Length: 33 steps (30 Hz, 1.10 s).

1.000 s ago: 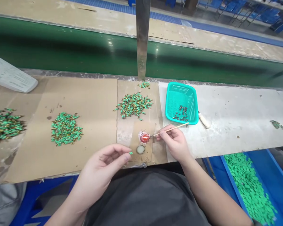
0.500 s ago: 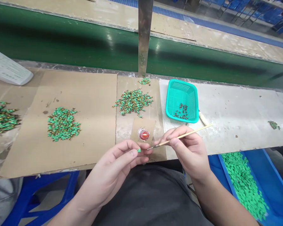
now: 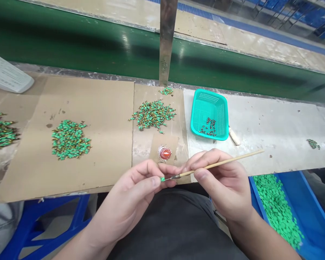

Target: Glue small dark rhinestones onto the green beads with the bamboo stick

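Between thumb and fingertips, my left hand pinches a tiny green piece; its exact kind is too small to make out. My right hand grips a thin paintbrush with a pale wooden handle. The brush tip points left and meets, or nearly meets, the green piece. Just beyond my hands, a small round pot of red paint sits on a cardboard square. Behind it lies a heap of small green and gold pieces.
A turquoise basket holds a few dark bits. More green and gold pieces lie on the cardboard to the left. At lower right, a blue tray carries many green pieces. A metal post rises at the table's back edge.
My right hand has shifted slightly right and down, and the brush lies flatter. Its tip has come to the green piece, which moved slightly down and right with my left fingers.
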Motion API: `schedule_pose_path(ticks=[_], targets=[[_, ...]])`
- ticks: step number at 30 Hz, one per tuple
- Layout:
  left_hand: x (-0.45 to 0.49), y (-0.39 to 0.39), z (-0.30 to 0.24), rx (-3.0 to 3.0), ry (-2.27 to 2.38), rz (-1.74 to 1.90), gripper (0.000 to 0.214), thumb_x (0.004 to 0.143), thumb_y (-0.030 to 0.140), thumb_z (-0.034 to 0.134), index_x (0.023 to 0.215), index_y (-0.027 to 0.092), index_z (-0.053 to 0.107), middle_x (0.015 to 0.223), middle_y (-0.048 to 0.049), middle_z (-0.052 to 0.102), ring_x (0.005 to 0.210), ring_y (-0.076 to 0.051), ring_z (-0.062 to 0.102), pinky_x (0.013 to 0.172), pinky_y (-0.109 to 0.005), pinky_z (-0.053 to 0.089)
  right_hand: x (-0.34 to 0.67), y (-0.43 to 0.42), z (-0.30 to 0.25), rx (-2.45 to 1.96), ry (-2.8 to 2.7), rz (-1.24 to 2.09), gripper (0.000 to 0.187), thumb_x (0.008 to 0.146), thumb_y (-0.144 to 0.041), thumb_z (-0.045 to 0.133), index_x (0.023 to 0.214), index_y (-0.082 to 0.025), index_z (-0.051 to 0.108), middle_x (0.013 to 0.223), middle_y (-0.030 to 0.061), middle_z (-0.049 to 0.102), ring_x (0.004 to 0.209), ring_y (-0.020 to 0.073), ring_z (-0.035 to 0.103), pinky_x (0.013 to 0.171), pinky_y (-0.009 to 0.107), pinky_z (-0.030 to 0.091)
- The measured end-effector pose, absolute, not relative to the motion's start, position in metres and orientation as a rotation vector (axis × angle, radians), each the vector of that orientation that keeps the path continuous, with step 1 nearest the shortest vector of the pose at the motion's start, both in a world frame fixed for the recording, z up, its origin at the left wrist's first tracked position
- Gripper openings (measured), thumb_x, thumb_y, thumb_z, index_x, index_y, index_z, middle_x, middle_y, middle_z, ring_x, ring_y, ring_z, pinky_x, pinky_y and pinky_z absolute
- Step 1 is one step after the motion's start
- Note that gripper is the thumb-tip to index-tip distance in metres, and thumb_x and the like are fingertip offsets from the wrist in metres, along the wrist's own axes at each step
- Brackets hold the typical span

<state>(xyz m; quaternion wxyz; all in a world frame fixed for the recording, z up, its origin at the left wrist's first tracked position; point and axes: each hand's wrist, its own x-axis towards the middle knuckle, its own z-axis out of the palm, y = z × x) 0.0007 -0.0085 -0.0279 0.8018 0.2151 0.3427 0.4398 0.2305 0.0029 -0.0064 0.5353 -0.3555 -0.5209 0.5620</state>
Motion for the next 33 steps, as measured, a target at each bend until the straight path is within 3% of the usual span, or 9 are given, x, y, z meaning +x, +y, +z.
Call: schedule_pose_path(ticks=[17,33], targets=[[0.0035,-0.0093,-0.0249,0.496,0.79,0.989,0.02,0.099,0.038,0.103,0.088,0.026,0.093,0.115,-0.0064,0.097,0.108,-0.023,0.089,0.101,-0.026,0.071,0.2301,0.0008,0.0004,-0.826,-1.432,1.249,0.026,0.113,-0.008,0.082,0.128,-0.028,0.089,0.117,0.0065,0.091,0.109,0.024,0.091,0.1,0.041,0.076],[0.0043,-0.0084,-0.0186,0.496,0.803,1.001,0.021,0.095,0.038,0.106,0.084,0.025,0.094,0.109,-0.0077,0.096,0.107,-0.026,0.09,0.098,-0.029,0.074,0.229,0.0,0.0024,-0.831,-1.378,1.228,0.017,0.116,-0.015,0.082,0.124,-0.028,0.088,0.113,0.0073,0.092,0.106,0.0255,0.091,0.096,0.043,0.078]])
